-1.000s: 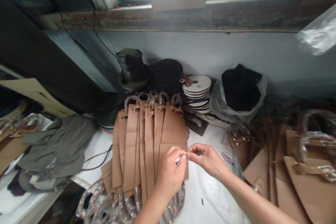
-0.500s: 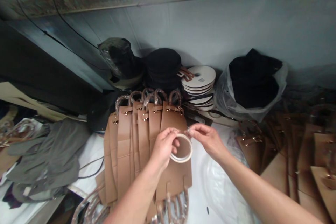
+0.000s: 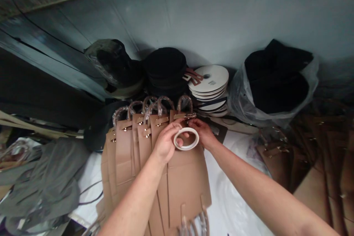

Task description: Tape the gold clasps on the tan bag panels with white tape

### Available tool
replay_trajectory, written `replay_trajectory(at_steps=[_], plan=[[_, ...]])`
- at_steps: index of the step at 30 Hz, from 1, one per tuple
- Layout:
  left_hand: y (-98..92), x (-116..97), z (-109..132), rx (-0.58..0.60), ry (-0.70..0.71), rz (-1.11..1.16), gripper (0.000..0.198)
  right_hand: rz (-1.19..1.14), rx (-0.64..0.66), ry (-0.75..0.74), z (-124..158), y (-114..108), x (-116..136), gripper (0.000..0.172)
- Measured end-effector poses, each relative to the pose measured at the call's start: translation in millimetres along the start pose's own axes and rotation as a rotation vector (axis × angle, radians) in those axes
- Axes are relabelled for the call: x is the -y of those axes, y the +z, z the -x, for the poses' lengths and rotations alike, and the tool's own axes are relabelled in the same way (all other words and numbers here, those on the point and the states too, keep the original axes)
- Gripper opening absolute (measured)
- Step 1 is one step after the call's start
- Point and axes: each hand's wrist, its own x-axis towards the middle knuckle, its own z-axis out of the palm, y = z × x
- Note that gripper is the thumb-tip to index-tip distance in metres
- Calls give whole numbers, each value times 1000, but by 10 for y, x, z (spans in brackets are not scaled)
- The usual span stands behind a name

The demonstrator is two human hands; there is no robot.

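A narrow white tape roll (image 3: 187,148) hangs from my left hand (image 3: 166,142), which is closed around its left side with fingers through the ring. My right hand (image 3: 204,133) is closed at the top of the nearest brown bag (image 3: 186,180), close to its strap and gold-coloured metal fitting. Its fingertips are pinched together; whatever lies between them is too small to make out. Both hands are above this bag, which lies flat on a row of overlapping brown bags (image 3: 124,155) with plastic-wrapped handles.
Behind the bags stand stacked white reels (image 3: 211,77), black rolls (image 3: 164,66) and a clear plastic sack (image 3: 240,99) holding black material. Dark grey cloth (image 3: 52,177) is heaped at left. More brown bags (image 3: 318,177) lie at right, past a white surface (image 3: 229,191).
My right hand has moved from beside the tape roll to the bag's top by the strap. My left hand and the roll have shifted slightly up and left; the view has also shifted.
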Motion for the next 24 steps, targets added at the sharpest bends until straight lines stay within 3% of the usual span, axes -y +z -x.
replay_trajectory(at_steps=[4, 12, 17, 24], plan=[[-16, 33, -37, -9, 55, 132, 11, -9, -66, -17, -72, 6, -26, 33], [-16, 56, -42, -3, 54, 190, 7, 52, -136, -104, -197, 79, -37, 26], [-18, 27, -22, -29, 45, 210, 7, 228, -198, -169, -149, 87, -12, 29], [-42, 37, -24, -40, 30, 224, 9, 249, -213, -200, -101, 92, 53, 30]])
